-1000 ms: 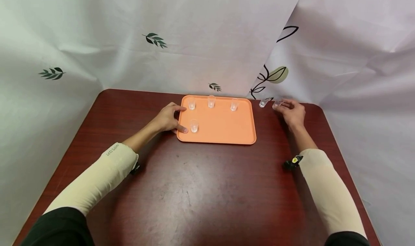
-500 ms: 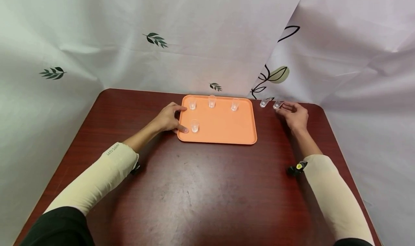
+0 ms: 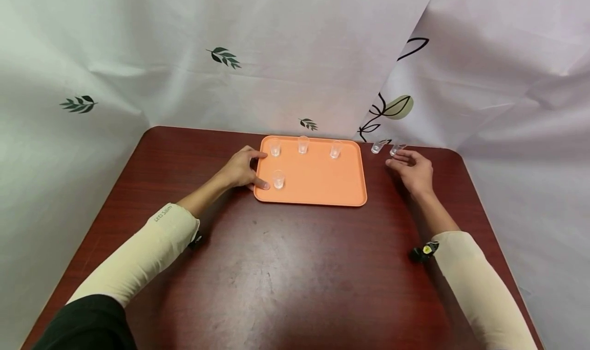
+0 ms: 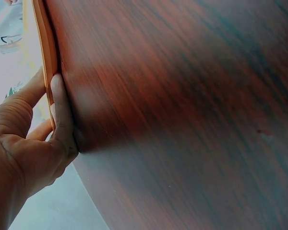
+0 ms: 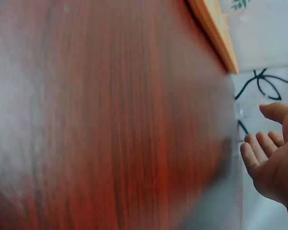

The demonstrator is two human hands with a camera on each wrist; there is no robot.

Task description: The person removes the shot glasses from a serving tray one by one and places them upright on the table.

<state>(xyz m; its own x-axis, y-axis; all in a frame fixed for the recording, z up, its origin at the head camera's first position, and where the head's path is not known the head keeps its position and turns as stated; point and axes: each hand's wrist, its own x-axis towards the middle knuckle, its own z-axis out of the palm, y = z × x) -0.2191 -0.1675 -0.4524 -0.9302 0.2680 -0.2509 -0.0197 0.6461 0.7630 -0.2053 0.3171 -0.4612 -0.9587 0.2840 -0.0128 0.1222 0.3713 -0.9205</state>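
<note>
An orange tray lies near the table's back edge. My left hand grips its left rim, thumb and fingers on either side of the edge in the left wrist view. On the tray stand small clear cups: three along the back, and a front cup close to my left thumb. Two more clear cups are on the table right of the tray, a nearer cup and a farther cup. My right hand is just in front of the farther cup, fingers loosely bent and thumb apart, holding nothing.
The dark red-brown wooden table has its back edge against a hanging white cloth with leaf prints. The cloth also hangs along both sides. The two loose cups stand close to that back edge.
My right hand has let go of the farther clear cup and drawn back slightly toward me. That cup stays beside the other one. My left hand has kept its grip on the tray.
</note>
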